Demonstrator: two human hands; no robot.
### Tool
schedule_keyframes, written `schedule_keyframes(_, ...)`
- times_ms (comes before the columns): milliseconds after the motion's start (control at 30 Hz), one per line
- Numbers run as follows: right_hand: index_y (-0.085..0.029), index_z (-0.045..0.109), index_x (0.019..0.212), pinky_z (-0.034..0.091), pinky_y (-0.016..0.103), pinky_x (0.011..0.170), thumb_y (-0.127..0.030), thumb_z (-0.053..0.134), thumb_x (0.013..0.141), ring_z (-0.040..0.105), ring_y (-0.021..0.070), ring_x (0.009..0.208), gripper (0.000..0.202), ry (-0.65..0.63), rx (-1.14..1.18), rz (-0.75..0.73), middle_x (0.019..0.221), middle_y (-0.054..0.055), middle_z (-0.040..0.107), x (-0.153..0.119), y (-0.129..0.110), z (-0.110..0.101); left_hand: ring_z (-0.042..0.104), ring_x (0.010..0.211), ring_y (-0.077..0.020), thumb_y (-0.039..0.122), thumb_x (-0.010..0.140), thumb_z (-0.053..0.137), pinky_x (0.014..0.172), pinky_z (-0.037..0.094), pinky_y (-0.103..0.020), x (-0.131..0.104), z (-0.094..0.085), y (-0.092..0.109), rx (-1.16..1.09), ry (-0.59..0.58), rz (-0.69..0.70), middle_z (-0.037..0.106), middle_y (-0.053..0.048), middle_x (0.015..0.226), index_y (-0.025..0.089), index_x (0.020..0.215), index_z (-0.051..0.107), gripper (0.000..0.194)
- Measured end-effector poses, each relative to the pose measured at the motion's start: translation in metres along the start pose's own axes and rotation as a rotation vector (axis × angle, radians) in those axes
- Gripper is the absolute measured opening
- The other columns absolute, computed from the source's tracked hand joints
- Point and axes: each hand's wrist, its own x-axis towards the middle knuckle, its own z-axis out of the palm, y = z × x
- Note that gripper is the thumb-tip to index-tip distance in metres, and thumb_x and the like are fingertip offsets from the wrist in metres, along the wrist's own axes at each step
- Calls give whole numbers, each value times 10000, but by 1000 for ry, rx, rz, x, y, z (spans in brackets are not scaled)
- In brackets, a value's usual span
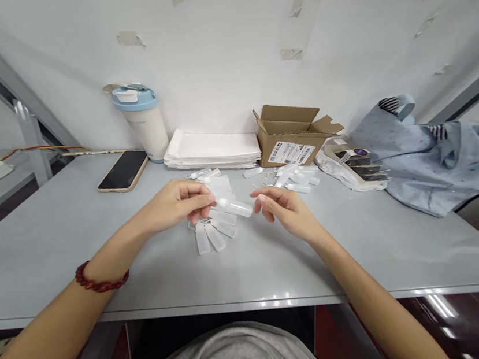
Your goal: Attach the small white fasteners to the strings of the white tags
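Observation:
My left hand (187, 200) pinches one end of a clear plastic tube (235, 207) with a white cap, which points right above the table. Just beyond its free end is my right hand (284, 206), with its fingers curled and a little apart and nothing seen between them. Below and behind my left hand, several flat translucent tags (216, 237) with thin strings lie fanned out on the grey table (276, 268). A loose pile of similar clear pieces (294, 177) lies behind my right hand, in front of a cardboard box.
Along the wall stand a cup with a blue lid (145, 121), a stack of white envelopes (213, 148) and the open cardboard box (289, 138). A phone (124, 170) lies at left. A plastic bag of packets (353, 162) and a blue cloth bag (432, 150) are at right.

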Motion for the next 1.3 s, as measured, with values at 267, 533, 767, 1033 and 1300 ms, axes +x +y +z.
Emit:
schedule_keyframes(267, -155, 638, 995, 437, 338, 719, -268, 565, 827, 582, 217, 811, 215, 232, -811, -84, 1009, 123, 638, 15, 34, -32, 493, 441, -100, 353, 805, 602, 429, 401, -196, 1, -28, -16, 55, -288, -141, 654, -50, 619, 178, 649, 707, 256)
schedule_keyframes(533, -140, 639, 990, 408, 304, 692, -227, 628, 776, 585, 199, 790, 232, 193, -899, 82, 1011, 113, 650, 18, 42, -43, 474, 377, -89, 409, 797, 608, 390, 362, -187, 4, -30, -22, 144, -154, -203, 628, -44, 529, 166, 548, 659, 351)
schedule_keyframes(767, -143, 662, 884, 381, 294, 643, -243, 613, 767, 560, 188, 736, 162, 154, -812, 113, 890, 89, 683, 19, 46, -37, 434, 393, -76, 411, 815, 577, 401, 343, -189, 9, -22, -22, 102, 240, -97, 575, -7, 519, 144, 665, 667, 319)
schedule_keyframes(1033, -154, 674, 933, 437, 299, 695, -349, 583, 797, 565, 183, 801, 256, 160, -332, 42, 910, 67, 676, 11, 17, -17, 430, 425, -68, 380, 817, 583, 458, 361, -201, 10, 6, -13, -34, 275, -69, 557, 20, 546, 137, 722, 616, 262)
schedule_keyframes(1300, -182, 679, 992, 424, 299, 756, -387, 545, 852, 578, 171, 825, 282, 43, -23, 63, 951, 50, 683, 0, -2, -3, 548, 550, -111, 387, 826, 559, 519, 477, -234, 6, 25, -16, 57, 263, 41, 614, -21, 815, 160, 1220, 529, 456)
